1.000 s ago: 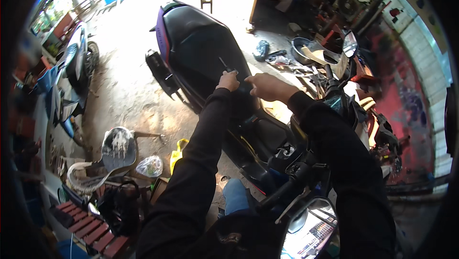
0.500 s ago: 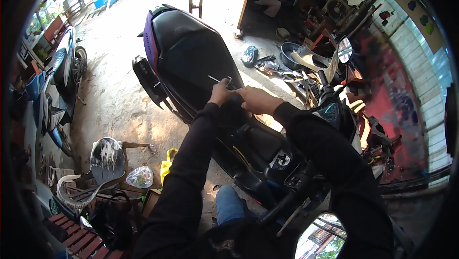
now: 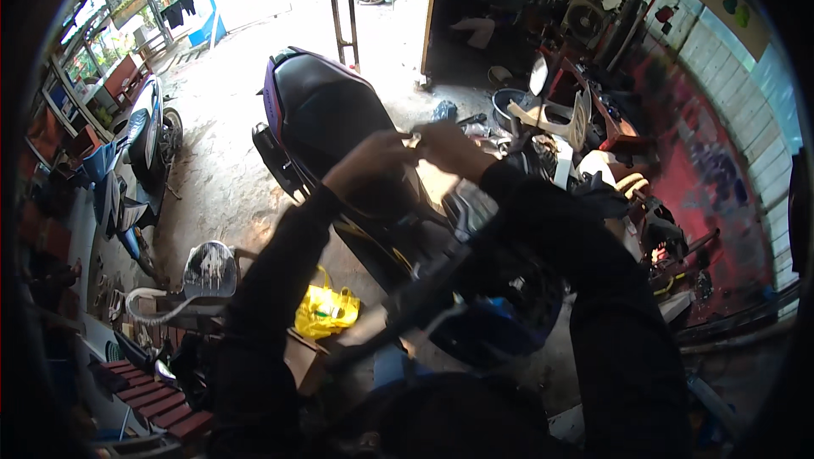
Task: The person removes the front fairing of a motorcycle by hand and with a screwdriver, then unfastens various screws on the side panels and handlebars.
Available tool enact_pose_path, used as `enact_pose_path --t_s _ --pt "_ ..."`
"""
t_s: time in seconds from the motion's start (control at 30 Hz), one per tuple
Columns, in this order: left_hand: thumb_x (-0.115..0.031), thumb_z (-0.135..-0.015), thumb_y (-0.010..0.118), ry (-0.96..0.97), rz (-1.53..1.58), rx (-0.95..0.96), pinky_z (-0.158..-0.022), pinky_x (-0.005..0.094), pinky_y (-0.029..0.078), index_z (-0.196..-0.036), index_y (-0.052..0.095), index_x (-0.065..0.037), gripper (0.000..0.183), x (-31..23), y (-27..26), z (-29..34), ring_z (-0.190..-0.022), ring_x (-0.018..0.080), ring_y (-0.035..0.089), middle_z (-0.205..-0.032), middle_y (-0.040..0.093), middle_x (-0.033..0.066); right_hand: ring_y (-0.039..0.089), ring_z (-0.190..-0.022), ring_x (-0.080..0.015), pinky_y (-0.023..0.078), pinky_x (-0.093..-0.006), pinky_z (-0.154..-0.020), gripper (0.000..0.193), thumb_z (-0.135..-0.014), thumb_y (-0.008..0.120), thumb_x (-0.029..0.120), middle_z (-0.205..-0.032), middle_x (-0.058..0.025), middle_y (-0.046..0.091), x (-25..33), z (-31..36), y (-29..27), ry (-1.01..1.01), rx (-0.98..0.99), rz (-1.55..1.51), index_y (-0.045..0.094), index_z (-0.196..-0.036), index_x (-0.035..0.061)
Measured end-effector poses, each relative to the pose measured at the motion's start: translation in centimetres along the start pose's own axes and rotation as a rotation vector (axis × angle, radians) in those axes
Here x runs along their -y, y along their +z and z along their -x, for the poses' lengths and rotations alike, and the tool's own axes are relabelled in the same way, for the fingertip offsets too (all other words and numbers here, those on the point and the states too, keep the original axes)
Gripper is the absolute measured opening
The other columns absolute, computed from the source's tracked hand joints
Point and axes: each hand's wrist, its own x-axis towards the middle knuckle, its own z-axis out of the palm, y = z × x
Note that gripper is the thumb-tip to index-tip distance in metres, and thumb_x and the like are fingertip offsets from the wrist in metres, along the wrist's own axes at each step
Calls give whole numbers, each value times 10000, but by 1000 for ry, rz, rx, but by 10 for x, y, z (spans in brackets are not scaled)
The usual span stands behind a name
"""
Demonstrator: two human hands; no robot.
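Observation:
My left hand (image 3: 373, 161) and my right hand (image 3: 454, 150) meet in front of me, raised over the front part of the scooter's black seat (image 3: 326, 103). Both are closed, fingertips almost touching. A small pale bit shows between them, too blurred and covered to name. Beneath my arms stands the scooter, its dark handlebar (image 3: 407, 302) crossing below the hands. The scooter's purple tail panel (image 3: 270, 94) is at the far end of the seat.
A yellow bag (image 3: 326, 311) and a worn chair (image 3: 209, 270) stand at the left, near a slatted red bench (image 3: 161, 400). Another scooter (image 3: 140, 154) is parked farther left. Scooter parts and a black basin (image 3: 509, 103) lie at the right; a person (image 3: 475, 18) sits behind.
My hands have come up and closer together; the thin bent metal rod seen before at the left hand no longer shows. The view has shifted, and the handlebar now slants across below my arms.

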Motion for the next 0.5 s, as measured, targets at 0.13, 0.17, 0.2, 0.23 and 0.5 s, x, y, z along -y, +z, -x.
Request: enact_pose_path --t_s 0.13,0.17,0.2,0.23,0.5 --pt "-169 -869 611 -15 -530 82 -743 317 464 -1043 648 -3 244 -85 41 4 -788 172 599 -881 656 109 677 -786 -316 525 -369 -712 389 -725 737 168 -818 -198 677 10 61 -70 -151 -117 -16 621 -1041 -28" --pt "-167 -855 622 54 -576 102 -754 317 462 -1032 657 -14 236 -102 56 3 -793 179 602 -883 656 117 677 -788 -317 524 -367 -714 385 -723 739 166 -819 -195 678 8 73 -84 -193 -103 -3 626 -1036 -28" --pt "-168 -836 637 -11 -641 137 -769 318 460 -1049 653 -12 264 -118 74 -2 -796 190 602 -885 658 113 675 -794 -318 522 -368 -706 358 -707 747 170 -824 -192 677 6 89 -97 -198 -85 15 647 -990 -25" --pt "-149 -820 649 40 -577 118 -776 309 460 -1067 653 -15 282 -131 87 6 -800 171 598 -881 663 100 673 -786 -317 518 -365 -700 329 -693 754 171 -834 -192 675 14 107 -116 -247 -80 76 669 -947 -21" --pt "-189 -756 702 -317 -743 168 -738 319 493 -1040 665 -12 337 -206 102 62 -795 164 629 -897 683 96 666 -814 -305 502 -361 -739 303 -693 744 152 -848 -192 675 -2 199 -153 -220 57 -4 678 -933 -20"
